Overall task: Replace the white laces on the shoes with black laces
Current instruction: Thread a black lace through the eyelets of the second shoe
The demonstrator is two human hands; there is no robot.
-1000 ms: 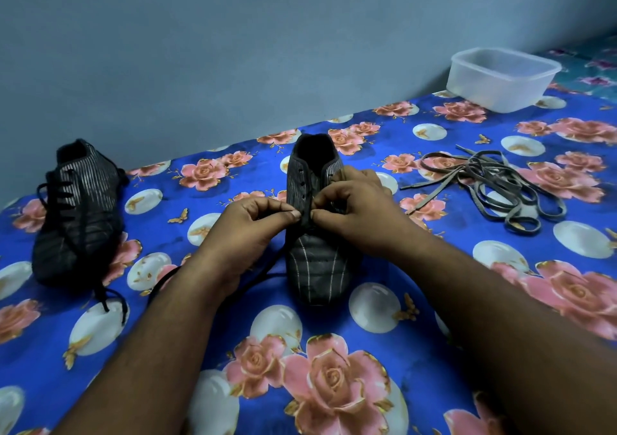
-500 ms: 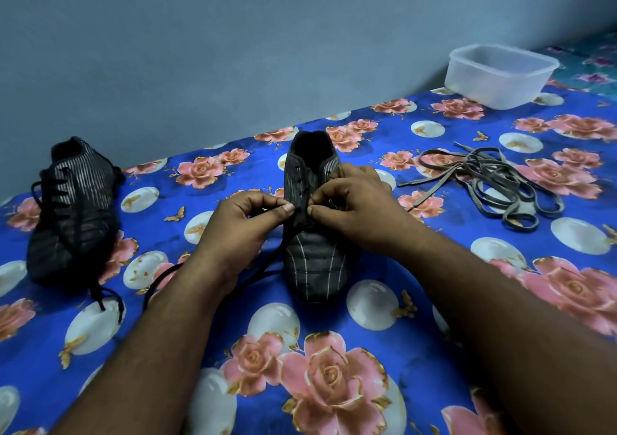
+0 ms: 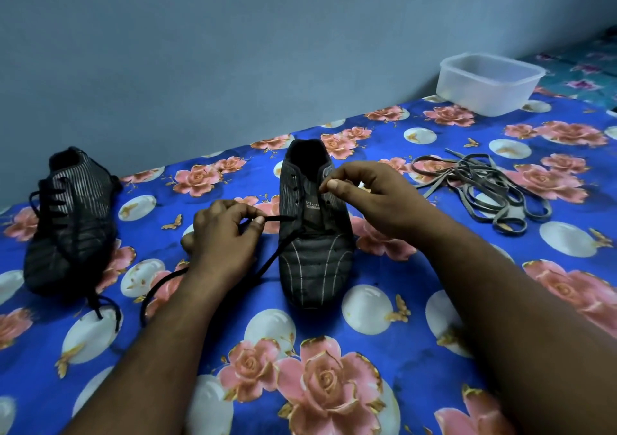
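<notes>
Nearest, the left hand (image 3: 223, 238) pinches the thin soft black lace (image 3: 267, 264) between thumb and forefinger, just beside the dark striped shoe (image 3: 315, 234) in the middle; the lace looks light and limp, so best held near its stiff tip; the right hand (image 3: 364, 197) pinches something small at the upper eyelets, what exactly I cannot tell; farther lie the loose grey-white flat laces (image 3: 480, 187); the other shoe, already laced in black (image 3: 71, 220), stands at the left.

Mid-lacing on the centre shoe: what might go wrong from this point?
1. The left hand pinches the black lace near its tip; a slip could let it pull back out of the centre shoe.
2. The lace's long slack trails under the left forearm and may snag.
3. Upper eyelets are unlaced; one might be skipped.
</notes>
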